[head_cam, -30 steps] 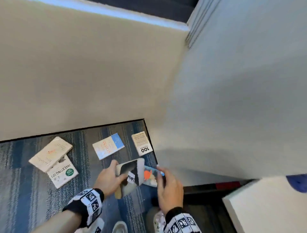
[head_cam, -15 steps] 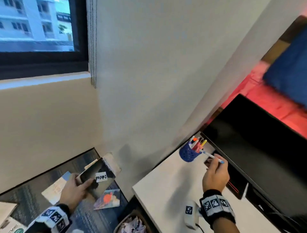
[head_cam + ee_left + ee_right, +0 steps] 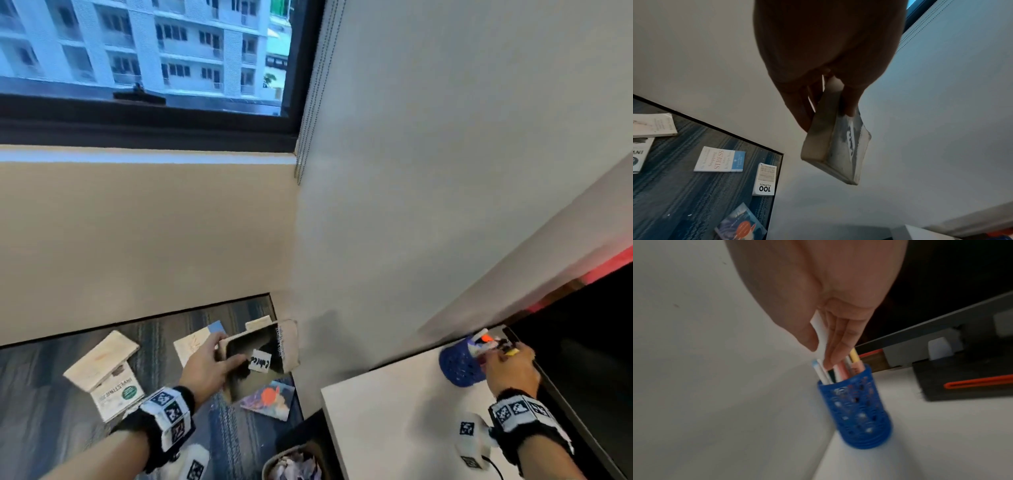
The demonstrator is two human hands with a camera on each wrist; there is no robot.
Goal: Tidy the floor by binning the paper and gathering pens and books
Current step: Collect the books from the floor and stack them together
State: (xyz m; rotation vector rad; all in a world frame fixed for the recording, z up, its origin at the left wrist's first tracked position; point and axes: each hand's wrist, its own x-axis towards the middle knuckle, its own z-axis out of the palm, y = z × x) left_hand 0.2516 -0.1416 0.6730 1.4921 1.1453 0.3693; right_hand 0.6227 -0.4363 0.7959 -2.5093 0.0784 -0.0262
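Note:
My left hand [image 3: 227,351] grips a worn book [image 3: 263,356] with a dark cover, holding it up above the carpet; in the left wrist view the book [image 3: 836,146] hangs tilted from the fingers. My right hand [image 3: 498,354] pinches a white pen [image 3: 821,335] over the blue perforated pen holder [image 3: 459,366] on the white desk [image 3: 394,411]. The pen's tip is at the mouth of the holder [image 3: 859,402], among several other pens. On the floor lie more books: a white-and-blue one [image 3: 719,160], a small "100" book [image 3: 764,179] and a colourful one [image 3: 270,399].
Two more books [image 3: 102,363] lie overlapped at the left of the striped carpet. A bin [image 3: 294,462] with crumpled paper stands beside the desk. A dark monitor [image 3: 582,359] fills the desk's right side. Walls close in the corner behind.
My right hand left the floor with the pen and carried it up to the holder's mouth. The left hand keeps holding the book, raised higher. The view swung up from the floor to the desk.

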